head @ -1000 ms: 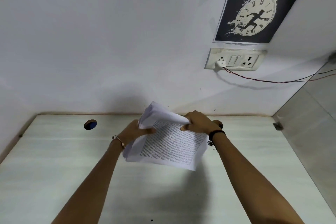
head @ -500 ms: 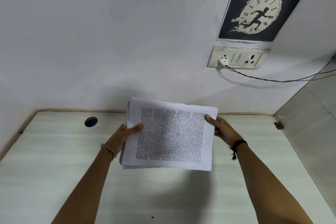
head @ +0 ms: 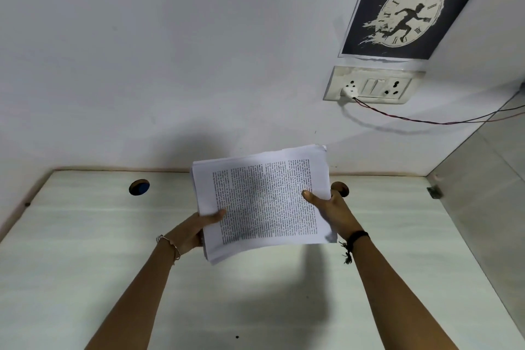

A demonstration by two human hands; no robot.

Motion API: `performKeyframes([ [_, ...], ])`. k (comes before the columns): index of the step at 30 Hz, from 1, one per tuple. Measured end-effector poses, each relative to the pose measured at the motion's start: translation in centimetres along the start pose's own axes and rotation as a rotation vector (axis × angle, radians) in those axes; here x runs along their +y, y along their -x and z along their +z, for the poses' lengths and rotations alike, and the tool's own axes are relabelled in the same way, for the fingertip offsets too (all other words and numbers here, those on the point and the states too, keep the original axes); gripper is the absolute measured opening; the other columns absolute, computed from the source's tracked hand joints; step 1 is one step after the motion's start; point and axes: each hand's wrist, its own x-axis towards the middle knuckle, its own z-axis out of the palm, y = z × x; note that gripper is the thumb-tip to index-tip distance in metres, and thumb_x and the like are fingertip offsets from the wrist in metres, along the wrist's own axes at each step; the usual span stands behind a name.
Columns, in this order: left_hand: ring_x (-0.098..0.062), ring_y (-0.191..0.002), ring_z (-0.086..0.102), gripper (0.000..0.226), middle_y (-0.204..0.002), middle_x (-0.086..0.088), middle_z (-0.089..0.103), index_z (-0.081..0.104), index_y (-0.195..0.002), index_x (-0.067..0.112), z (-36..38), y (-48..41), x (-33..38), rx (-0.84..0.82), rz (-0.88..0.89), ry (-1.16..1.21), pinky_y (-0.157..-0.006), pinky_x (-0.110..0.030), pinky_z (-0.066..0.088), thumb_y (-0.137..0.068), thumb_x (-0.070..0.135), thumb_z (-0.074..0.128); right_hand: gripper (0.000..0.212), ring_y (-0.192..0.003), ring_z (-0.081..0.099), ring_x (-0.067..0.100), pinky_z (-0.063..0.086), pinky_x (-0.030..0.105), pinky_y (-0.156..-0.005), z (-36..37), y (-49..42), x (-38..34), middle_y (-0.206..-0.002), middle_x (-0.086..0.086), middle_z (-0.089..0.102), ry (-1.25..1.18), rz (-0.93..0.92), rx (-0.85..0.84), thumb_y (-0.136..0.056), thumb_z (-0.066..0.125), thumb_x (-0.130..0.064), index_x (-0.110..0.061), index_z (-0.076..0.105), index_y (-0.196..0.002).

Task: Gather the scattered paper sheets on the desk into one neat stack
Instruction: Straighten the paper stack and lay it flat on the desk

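A stack of printed white paper sheets (head: 264,202) is held in the air above the pale desk (head: 85,264), its printed side facing me and slightly tilted. My left hand (head: 196,229) grips its lower left edge with the thumb on top. On the right edge, my right hand (head: 329,209) grips the stack, thumb pressed on the printed face. The fingers of both hands are hidden behind the paper. No loose sheets show on the desk.
Two round cable holes are cut in the desk, one at the left (head: 139,187) and one behind my right hand (head: 342,188). A wall socket (head: 369,85) with a plugged wire and a clock poster (head: 406,6) hang on the back wall. A grey side panel (head: 488,193) stands at the right.
The crumpled, bent sheets were flattened into one even stack a second ago. Since then the stack has turned slightly clockwise, and both hands have slid lower along its side edges.
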Motion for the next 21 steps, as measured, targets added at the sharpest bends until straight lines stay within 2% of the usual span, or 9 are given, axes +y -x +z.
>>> performKeyframes([
  [3, -0.024, -0.101, 0.064, 0.091, -0.107, -0.005, 0.069, 0.059, -0.107, 0.024, 1.1, -0.4, -0.7, 0.130, 0.077, -0.089, -0.084, -0.043, 0.056, -0.031, 0.068, 0.081, 0.063, -0.074, 0.064, 0.027, 0.051, 0.036, -0.067, 1.2, 0.2, 0.8, -0.083, 0.025, 0.068, 0.015, -0.046, 0.094, -0.067, 0.080, -0.054, 0.003, 0.068, -0.092],
  [6, -0.029, -0.103, 0.063, 0.058, -0.105, -0.009, 0.066, 0.059, -0.102, 0.019, 2.8, -1.4, -1.4, 0.332, 0.231, -0.157, -0.091, -0.045, 0.052, -0.061, 0.056, 0.075, 0.080, -0.063, 0.051, 0.021, 0.040, 0.036, -0.058, 3.1, -0.1, 2.0, -0.068, 0.014, 0.056, 0.000, -0.092, 0.187, -0.059, 0.076, -0.063, 0.012, 0.061, -0.083],
  [8, -0.028, -0.096, 0.062, 0.023, -0.097, -0.012, 0.064, 0.058, -0.096, 0.018, 3.4, -2.0, -2.0, 0.437, 0.303, -0.187, -0.088, -0.046, 0.052, -0.082, 0.035, 0.066, 0.075, -0.062, 0.048, 0.019, 0.037, 0.034, -0.058, 4.0, -0.2, 2.3, -0.066, 0.011, 0.053, -0.042, -0.113, 0.225, -0.062, 0.076, -0.057, 0.013, 0.059, -0.080],
  [9, -0.023, -0.086, 0.059, 0.018, -0.091, -0.011, 0.061, 0.057, -0.088, 0.024, 3.5, -2.1, -2.3, 0.468, 0.331, -0.197, -0.082, -0.043, 0.052, -0.082, 0.038, 0.065, 0.069, -0.062, 0.048, 0.018, 0.038, 0.034, -0.059, 4.1, -0.5, 2.6, -0.066, 0.011, 0.054, -0.057, -0.110, 0.238, -0.064, 0.078, -0.052, 0.013, 0.060, -0.080],
  [11, -0.016, -0.075, 0.052, 0.020, -0.082, -0.007, 0.057, 0.052, -0.076, 0.036, 3.4, -2.2, -3.0, 0.485, 0.335, -0.192, -0.075, -0.034, 0.045, -0.073, 0.050, 0.065, 0.058, -0.065, 0.055, 0.021, 0.043, 0.035, -0.060, 3.9, -1.0, 3.7, -0.072, 0.015, 0.061, -0.048, -0.050, 0.227, -0.067, 0.083, -0.043, 0.009, 0.064, -0.084],
  [13, -0.012, -0.075, 0.060, 0.020, -0.084, -0.003, 0.062, 0.056, -0.085, 0.032, 2.8, -2.2, -4.2, 0.495, 0.291, -0.167, -0.080, -0.032, 0.047, -0.076, 0.030, 0.074, 0.054, -0.069, 0.059, 0.025, 0.046, 0.036, -0.062, 3.5, -1.0, 5.2, -0.075, 0.018, 0.064, -0.020, 0.022, 0.201, -0.063, 0.086, -0.043, 0.003, 0.066, -0.083],
  [15, -0.018, -0.091, 0.063, 0.031, -0.096, -0.005, 0.065, 0.059, -0.099, 0.019, 2.3, -2.5, -5.5, 0.499, 0.208, -0.137, -0.084, -0.031, 0.051, -0.075, 0.008, 0.076, 0.051, -0.068, 0.053, 0.024, 0.042, 0.034, -0.061, 3.0, -0.9, 7.2, -0.070, 0.022, 0.058, -0.018, 0.097, 0.179, -0.062, 0.087, -0.042, 0.000, 0.063, -0.076],
  [18, -0.010, -0.087, 0.066, 0.034, -0.090, 0.003, 0.069, 0.059, -0.106, 0.011, 2.3, -3.0, -6.6, 0.494, 0.178, -0.088, -0.069, -0.011, 0.054, -0.076, 0.000, 0.072, 0.021, -0.082, 0.065, 0.017, 0.049, 0.027, -0.077, 2.8, -0.4, 8.0, -0.086, 0.001, 0.074, -0.088, 0.113, 0.160, -0.076, 0.080, -0.016, -0.015, 0.071, -0.095],
  [21, 0.000, -0.077, 0.064, 0.025, -0.069, 0.020, 0.070, 0.058, -0.102, 0.014, 3.0, -3.1, -6.5, 0.521, 0.212, -0.032, -0.063, -0.007, 0.052, -0.082, 0.001, 0.066, 0.026, -0.095, 0.069, 0.009, 0.050, 0.025, -0.088, 2.8, -0.1, 7.3, -0.100, -0.006, 0.075, -0.114, 0.084, 0.098, -0.082, 0.073, -0.008, -0.020, 0.070, -0.104],
])
